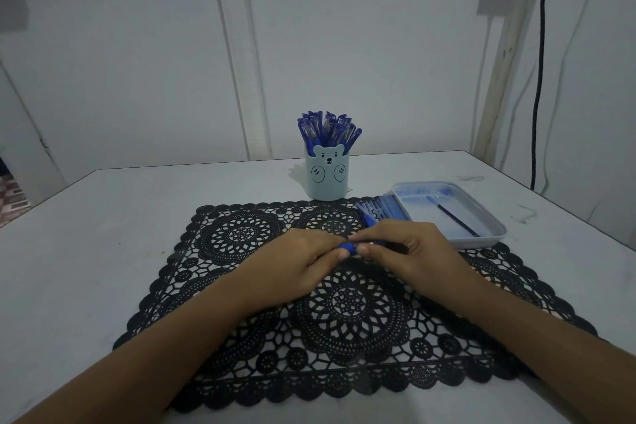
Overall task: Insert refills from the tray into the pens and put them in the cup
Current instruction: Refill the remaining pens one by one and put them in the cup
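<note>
1. The tabletop is carrying one black lace mat by its near edge.
2. One tray near the right edge is holding a single refill — the work is looking nearly done.
3. One cup toward the far edge is holding finished pens, too bunched to count.
4. The left grip and right grip are pinching one pen over the mat.
5. A few loose pens are waiting at the mat's far right corner — number unclear.

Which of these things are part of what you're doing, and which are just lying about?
Job: left hand, right hand, held pen, tray, refill, cup, loose pens.
Lying about: lace mat, cable.
</note>
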### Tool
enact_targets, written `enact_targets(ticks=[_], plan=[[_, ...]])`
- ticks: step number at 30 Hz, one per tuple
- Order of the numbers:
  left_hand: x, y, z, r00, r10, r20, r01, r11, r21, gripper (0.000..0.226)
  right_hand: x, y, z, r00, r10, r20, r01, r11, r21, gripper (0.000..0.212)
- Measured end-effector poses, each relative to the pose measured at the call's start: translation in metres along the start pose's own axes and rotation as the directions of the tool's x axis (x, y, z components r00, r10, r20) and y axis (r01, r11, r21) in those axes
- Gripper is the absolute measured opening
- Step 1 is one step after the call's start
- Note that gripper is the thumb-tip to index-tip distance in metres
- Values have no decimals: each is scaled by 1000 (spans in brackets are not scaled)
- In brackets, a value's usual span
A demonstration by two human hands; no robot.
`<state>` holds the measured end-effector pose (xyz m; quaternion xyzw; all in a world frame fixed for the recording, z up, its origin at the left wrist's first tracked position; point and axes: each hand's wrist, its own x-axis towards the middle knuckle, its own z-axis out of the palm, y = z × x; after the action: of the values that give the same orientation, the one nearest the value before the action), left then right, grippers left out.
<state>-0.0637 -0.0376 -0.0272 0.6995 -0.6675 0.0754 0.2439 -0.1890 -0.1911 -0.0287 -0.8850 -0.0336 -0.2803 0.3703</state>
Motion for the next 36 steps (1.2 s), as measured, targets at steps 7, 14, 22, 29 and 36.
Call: enact_targets(ticks=[7, 14, 22, 29, 36], plan=[[2, 0, 9, 982, 35, -185, 2, 981, 195, 37, 2, 0, -1, 988, 132, -85, -130, 991, 31, 15], [8, -9, -2, 941, -25, -336, 101, 972, 210, 36, 1, 8, 4, 989, 116, -94, -131, 976, -176, 23], [28, -14, -38, 722, -358, -592, 366, 924, -112, 20, 2, 20, 13, 948, 250, 195, -69, 763, -643, 50], [91, -27, -88, 569, -570, -593, 268, 810, -521, 9, 2, 21, 13, 945, 256, 203, -68, 763, -643, 49], [149, -35, -109, 577, -472, -666, 195, 872, -450, 10, 0, 24, 13, 953, 231, 196, -57, 771, -634, 52]])
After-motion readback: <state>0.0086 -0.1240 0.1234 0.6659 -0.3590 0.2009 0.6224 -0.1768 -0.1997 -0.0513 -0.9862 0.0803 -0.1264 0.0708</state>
